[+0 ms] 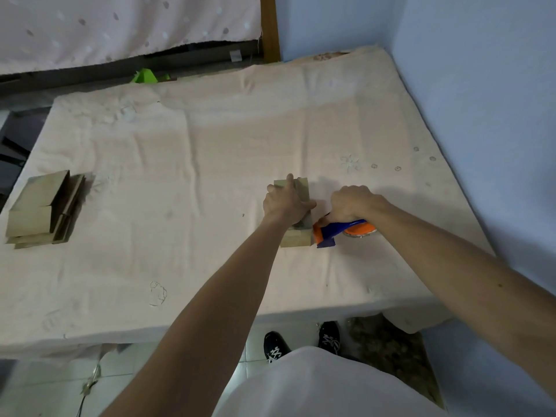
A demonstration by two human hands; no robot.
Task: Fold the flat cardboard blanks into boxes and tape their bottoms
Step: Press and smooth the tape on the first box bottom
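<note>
Left hand pressed fingers-out on top of cardboard box, right hand curled round blue-orange tape dispenser touching box's right side, box mid-table toward right edge, stack of flat blanks at left edge of cloth-covered table

Blank stack far left; wall close right; cloth between open.
</note>
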